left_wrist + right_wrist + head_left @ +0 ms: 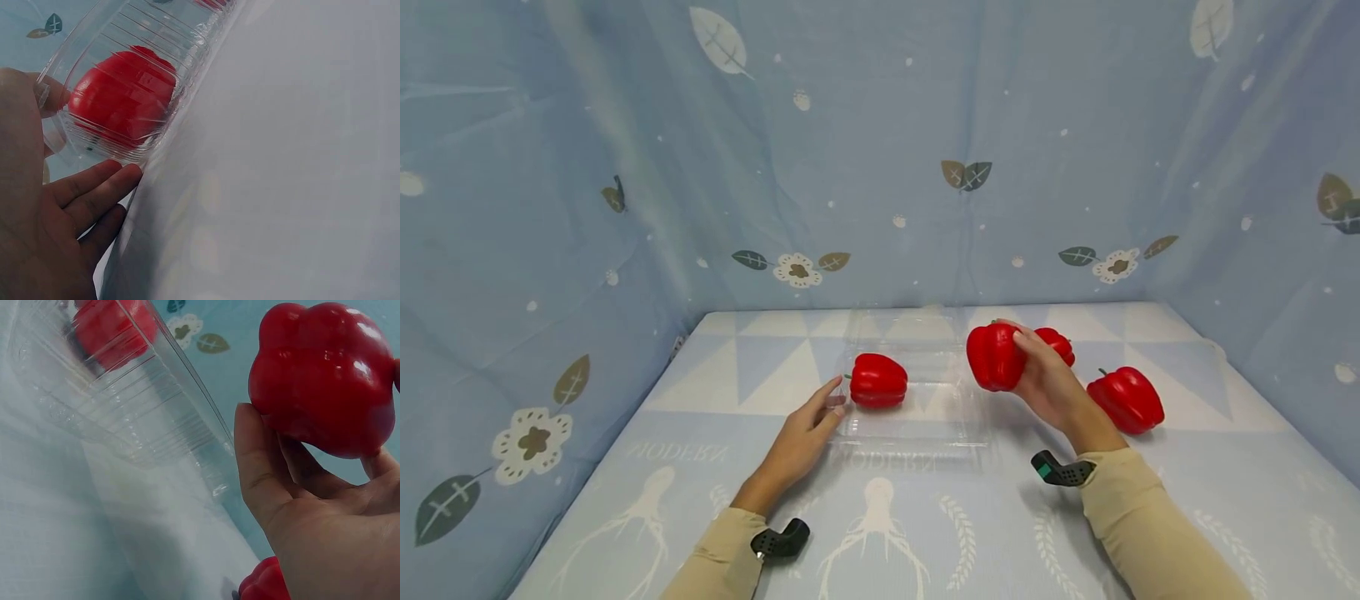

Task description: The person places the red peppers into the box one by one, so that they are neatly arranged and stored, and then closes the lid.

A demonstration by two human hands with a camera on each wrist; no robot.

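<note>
backdrop curtain: pale blue, printed with leaves and flowers, behind and on both sides.
table: covered in a blue and white patterned cloth.
clear container: see-through plastic tray near the middle of the table, with a faint clear panel lying behind it.
right sleeve: beige, slanting in from the lower right, up and to the left.
left sleeve: beige, slanting in from the lower left, up and to the right.
right hand: raised above the table, fingers and thumb gripping 1 red pepper from its right side.
left hand: at the container's left end, holding the wall between thumb and fingers.
held pepper: near the container's right edge, off the table; stem up, long axis roughly upright.
boxed pepper: lying inside the tray; stem left, towards the left hand, long axis running left to right.
loose pepper: on the table at right; stem towards the far left, long axis slanting.
far pepper: partly hidden behind the right hand; its direction cannot be told.
wrist devices: 2, black, 1 at each cuff.
</note>
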